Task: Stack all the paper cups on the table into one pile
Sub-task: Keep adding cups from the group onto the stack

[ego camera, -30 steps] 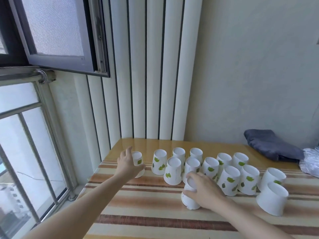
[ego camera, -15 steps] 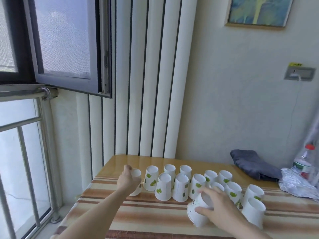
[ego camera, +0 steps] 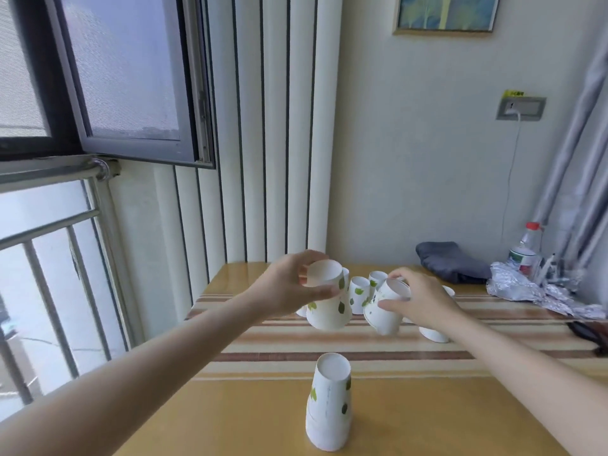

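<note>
My left hand (ego camera: 289, 287) holds an upside-down white paper cup with green leaf prints (ego camera: 327, 299) up in the air above the table. Right of it, my right hand (ego camera: 418, 299) grips a second, tilted paper cup (ego camera: 383, 307), also lifted. A short pile of upturned cups (ego camera: 329, 403) stands on the near part of the wooden table (ego camera: 230, 416). Several more upturned cups (ego camera: 358, 289) stand at the back, partly hidden behind my hands; one (ego camera: 434, 334) shows below my right wrist.
A striped cloth (ego camera: 394, 350) crosses the table's middle. A dark grey folded cloth (ego camera: 450, 261), crumpled foil (ego camera: 526, 291) and a plastic bottle (ego camera: 526, 251) lie at the back right. A dark object (ego camera: 592, 334) sits at the right edge. An open window and railing are on the left.
Both hands have lifted their cups off the table and drawn them toward me. The view has tilted, and the near pile of cups now shows.
</note>
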